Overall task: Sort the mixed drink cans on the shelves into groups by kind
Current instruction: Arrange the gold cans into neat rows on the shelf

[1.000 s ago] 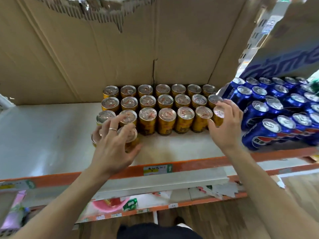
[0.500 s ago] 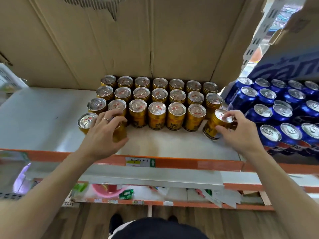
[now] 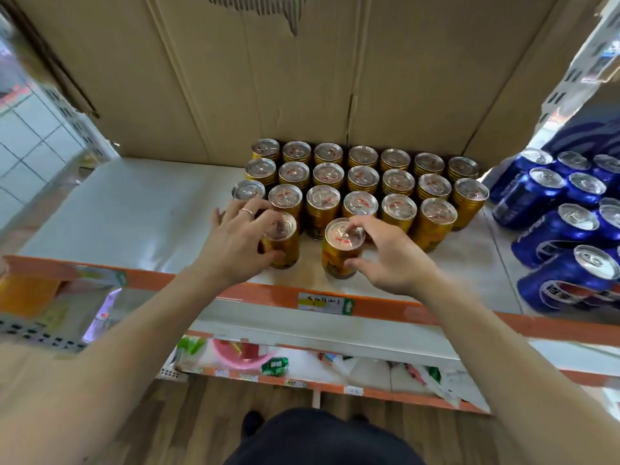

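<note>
Right hand (image 3: 392,260) pinches a gold can (image 3: 339,256) by lid and side; left hand (image 3: 240,245) wraps a second gold can (image 3: 283,238). Both upright at shelf (image 3: 134,209) front, just ahead of the gold block (image 3: 362,177). Best: slide flush, start a fourth row, no tipping. Silver lids, ribbed gold bodies.

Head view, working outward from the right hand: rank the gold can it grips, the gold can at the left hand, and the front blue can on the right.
1. Gold metal can with silver lid, gripped by the right hand, front centre.
2. Second gold metal can, held by the left hand, just to the left.
3. Front blue metal can with red-and-white logo, far right.
</note>
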Demonstrator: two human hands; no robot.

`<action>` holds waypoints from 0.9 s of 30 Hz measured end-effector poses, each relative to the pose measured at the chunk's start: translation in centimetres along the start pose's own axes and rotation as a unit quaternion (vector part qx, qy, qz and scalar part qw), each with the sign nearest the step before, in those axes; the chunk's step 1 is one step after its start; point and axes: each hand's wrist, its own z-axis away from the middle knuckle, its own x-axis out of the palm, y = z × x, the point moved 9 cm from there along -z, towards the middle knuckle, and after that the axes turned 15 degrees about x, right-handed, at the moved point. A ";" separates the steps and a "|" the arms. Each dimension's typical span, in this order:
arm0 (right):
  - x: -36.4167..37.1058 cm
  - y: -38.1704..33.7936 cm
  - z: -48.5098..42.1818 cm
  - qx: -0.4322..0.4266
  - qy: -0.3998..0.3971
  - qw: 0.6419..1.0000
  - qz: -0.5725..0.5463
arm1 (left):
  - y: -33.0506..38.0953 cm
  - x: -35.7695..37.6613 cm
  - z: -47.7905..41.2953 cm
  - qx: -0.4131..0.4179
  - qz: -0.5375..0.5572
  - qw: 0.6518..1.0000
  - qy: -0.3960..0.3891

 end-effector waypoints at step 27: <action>-13.2 10.9 4.1 0.111 0.379 0.919 0.000 | -2.9 -0.8 0.7 -0.013 0.141 0.990 0.018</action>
